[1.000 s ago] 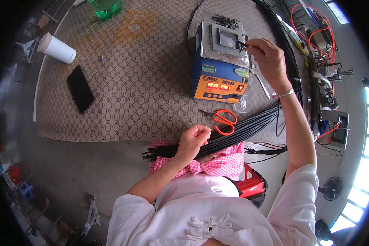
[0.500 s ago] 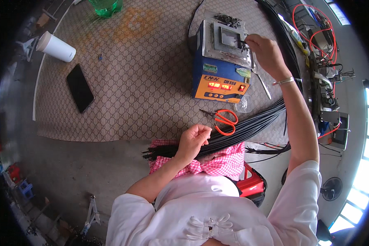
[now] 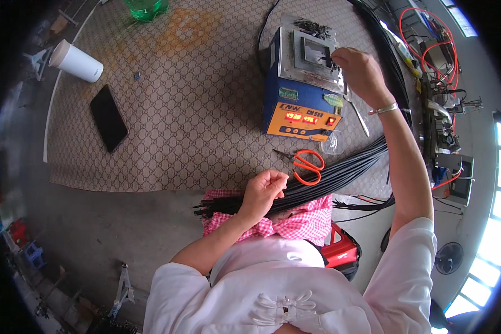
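A solder pot [image 3: 286,97] with a blue body and an orange front panel stands on the table, its red digits lit. Over the right rim of the square metal bath [image 3: 316,53] is my right hand [image 3: 360,72], fingers pinched. Something small and dark shows at its fingertips, too small to name. My left hand [image 3: 261,192] is closed, fingertips together, above a bundle of black cables [image 3: 345,172] lying across my lap and the table edge. Whether it pinches anything is hidden. Beside it lie orange-handled scissors [image 3: 307,167].
Dark scraps [image 3: 313,28] lie behind the bath. A thin metal tool [image 3: 359,116] rests right of the pot, near a small clear dish [image 3: 333,143]. Further left are a phone [image 3: 109,118], a white cup [image 3: 76,61] and a green container [image 3: 145,8]. More black cables [image 3: 392,61] run along the right.
My right hand stays at the bath's right rim, with only a slight shift of its fingers. My left hand looks unmoved. The whole view has shifted slightly.
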Demonstrator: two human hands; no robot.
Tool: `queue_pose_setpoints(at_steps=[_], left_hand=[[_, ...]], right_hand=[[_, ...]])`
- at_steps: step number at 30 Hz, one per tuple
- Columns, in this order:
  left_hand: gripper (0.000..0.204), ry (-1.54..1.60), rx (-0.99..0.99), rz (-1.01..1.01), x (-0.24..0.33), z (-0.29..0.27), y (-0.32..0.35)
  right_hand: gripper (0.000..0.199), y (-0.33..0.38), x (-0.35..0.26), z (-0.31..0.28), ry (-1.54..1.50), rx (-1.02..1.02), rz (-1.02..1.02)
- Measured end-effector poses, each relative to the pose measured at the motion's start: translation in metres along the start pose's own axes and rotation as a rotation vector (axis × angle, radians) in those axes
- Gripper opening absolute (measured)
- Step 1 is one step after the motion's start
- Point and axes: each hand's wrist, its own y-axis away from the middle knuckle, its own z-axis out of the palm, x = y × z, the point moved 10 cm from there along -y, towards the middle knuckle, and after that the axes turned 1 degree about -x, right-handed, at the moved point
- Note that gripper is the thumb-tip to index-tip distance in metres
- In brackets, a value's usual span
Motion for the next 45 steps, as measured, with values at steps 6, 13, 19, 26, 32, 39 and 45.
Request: queue_pose_setpoints(at_steps=[6,13,19,26,32,39,45], left_hand=[[0.014,-0.010,0.002,0.002,0.000,0.002,0.000],[0.014,-0.074,0.029,0.032,0.026,0.010,0.006],[0.014,-0.109,0.072,0.215,0.086,0.025,0.002],[0.017,-0.113,0.032,0.378,0.131,0.063,0.000],[0.025,-0.083,-0.013,0.365,0.136,0.085,-0.006],[0.023,0.106,-0.043,0.273,0.129,0.093,-0.012],[0.022,0.249,-0.121,0.180,0.121,0.098,-0.017]], right_hand=[[0.013,0.009,0.009,-0.009,-0.244,0.045,0.050],[0.017,0.055,0.006,0.009,-1.358,-0.054,0.352],[0.013,0.097,-0.016,0.019,-1.805,0.043,0.383],[0.011,0.129,-0.028,0.029,-2.054,0.095,0.369],[0.012,0.143,-0.038,0.031,-2.179,0.085,0.333],[0.013,0.154,-0.045,0.044,-2.252,0.058,0.340],[0.014,0.158,-0.049,0.049,-2.286,0.030,0.379]])
